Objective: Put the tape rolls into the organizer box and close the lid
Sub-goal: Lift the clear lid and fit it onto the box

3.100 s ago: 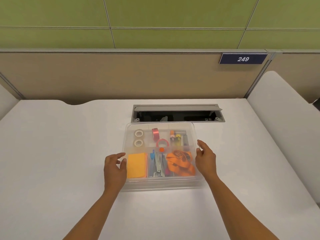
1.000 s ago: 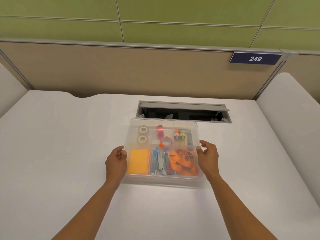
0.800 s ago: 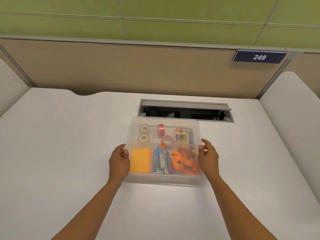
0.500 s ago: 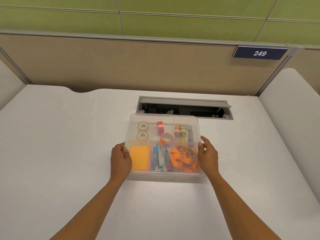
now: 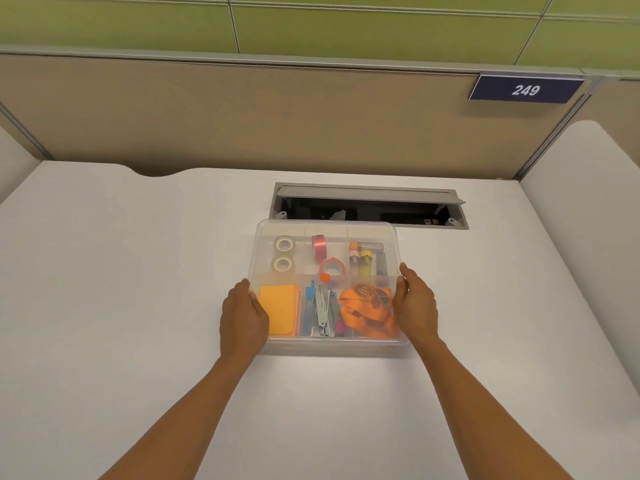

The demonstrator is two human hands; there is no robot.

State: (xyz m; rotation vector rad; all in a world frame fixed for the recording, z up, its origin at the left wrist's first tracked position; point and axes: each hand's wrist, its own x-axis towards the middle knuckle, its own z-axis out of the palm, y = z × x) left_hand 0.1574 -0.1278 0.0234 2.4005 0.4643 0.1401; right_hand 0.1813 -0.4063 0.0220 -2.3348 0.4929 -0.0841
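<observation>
Head view: the clear organizer box (image 5: 388, 233) sits on the white counter (image 5: 138, 271), just near of the open cable hatch (image 5: 370, 209). The translucent lid (image 5: 277, 230) appears to lie over the box already, though whether it is snapped down all round I cannot tell. Inside, two white tape rolls (image 5: 284, 253) lie flat in the far left compartment, one behind the other. A pink roll (image 5: 319, 247) stands on edge in the far middle compartment, with a second pink roll (image 5: 332, 268) lying flat just near of it. An orange pad (image 5: 278, 308) fills the near left compartment, and an orange strap (image 5: 367, 311) lies in the near right.

The left hand (image 5: 244, 315) is curled against the left wall of the box near its near corner, thumb lying on the lid edge. The right hand (image 5: 414, 304) mirrors it on the right wall, fingers half closed over the rim. Both grip the box loosely rather than clasp it.

The step in hand looks to be seating the lid. To do it well, press down evenly with both thumbs along the side edges, then work toward the far corners, which neither hand reaches now. Keep the box flat on the counter so the upright pink roll does not topple. Check that each corner sits flush before letting go.
</observation>
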